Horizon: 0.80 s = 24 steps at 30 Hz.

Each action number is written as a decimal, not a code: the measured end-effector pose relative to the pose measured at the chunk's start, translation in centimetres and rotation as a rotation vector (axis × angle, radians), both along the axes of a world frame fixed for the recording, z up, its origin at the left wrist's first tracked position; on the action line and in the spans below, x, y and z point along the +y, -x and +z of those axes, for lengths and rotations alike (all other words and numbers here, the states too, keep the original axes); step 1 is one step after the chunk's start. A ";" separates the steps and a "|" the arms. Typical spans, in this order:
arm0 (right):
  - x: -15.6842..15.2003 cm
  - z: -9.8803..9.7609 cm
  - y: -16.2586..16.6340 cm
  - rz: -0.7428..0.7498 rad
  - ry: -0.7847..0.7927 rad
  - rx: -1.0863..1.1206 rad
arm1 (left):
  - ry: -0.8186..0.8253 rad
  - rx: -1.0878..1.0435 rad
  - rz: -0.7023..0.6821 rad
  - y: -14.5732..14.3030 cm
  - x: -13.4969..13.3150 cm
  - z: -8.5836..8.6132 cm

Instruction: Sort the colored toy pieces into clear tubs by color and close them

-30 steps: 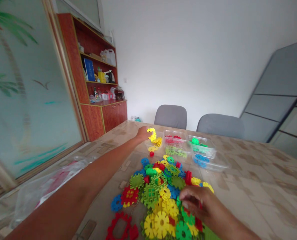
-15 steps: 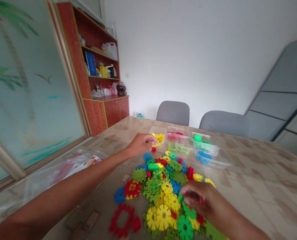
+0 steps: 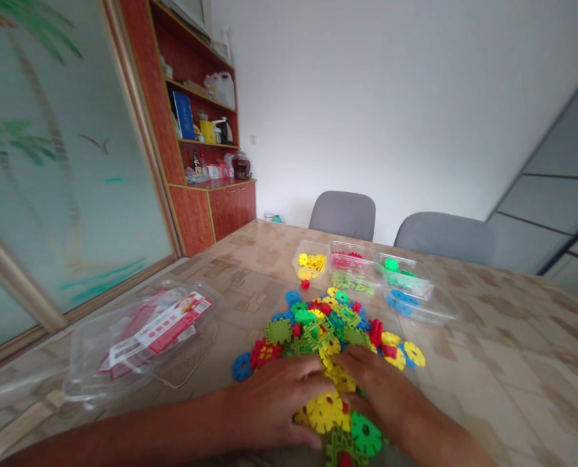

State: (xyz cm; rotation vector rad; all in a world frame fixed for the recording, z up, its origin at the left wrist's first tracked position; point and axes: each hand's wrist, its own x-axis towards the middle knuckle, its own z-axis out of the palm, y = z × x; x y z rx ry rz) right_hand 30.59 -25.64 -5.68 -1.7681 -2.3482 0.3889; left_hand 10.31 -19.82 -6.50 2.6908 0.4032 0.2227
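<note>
A heap of coloured plastic interlocking pieces (image 3: 327, 331) lies on the patterned table (image 3: 503, 363). My left hand (image 3: 274, 405) lies palm down on the near edge of the heap, fingers stretched flat over yellow pieces (image 3: 325, 412). My right hand (image 3: 381, 389) is beside it, almost touching it, with its fingers curled down into the heap; what they hold is hidden. Behind the heap stand clear boxes sorted by colour: yellow (image 3: 311, 263), red (image 3: 351, 259), green (image 3: 400, 272) and blue (image 3: 410, 305).
A clear plastic package with a red and white label (image 3: 147, 334) lies on the table to the left. Two grey chairs (image 3: 343, 214) (image 3: 444, 237) stand at the far side. A red-brown shelf cabinet (image 3: 205, 201) and a frosted glass door (image 3: 50, 162) are on the left.
My left hand has drawn back from the yellow box and come down on the near side of the heap, next to my right hand. The camera has tipped down a little.
</note>
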 end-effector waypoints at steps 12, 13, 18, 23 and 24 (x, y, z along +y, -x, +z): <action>0.2 -1.4 -1.5 0.032 -0.028 0.099 | -0.063 -0.061 0.005 0.5 0.4 -0.1; 0.3 -1.3 -1.6 0.024 -0.045 0.105 | -0.078 -0.073 0.004 0.6 0.6 0.0; 0.5 -0.8 -1.4 -0.014 -0.153 0.140 | -0.195 -0.088 0.049 0.8 1.9 -0.2; 0.9 -1.7 -0.3 -0.044 -0.174 0.071 | -0.210 -0.108 0.099 0.9 2.4 -0.7; 1.0 -1.8 -0.1 -0.059 -0.179 0.052 | -0.184 -0.125 0.110 0.9 2.4 -0.7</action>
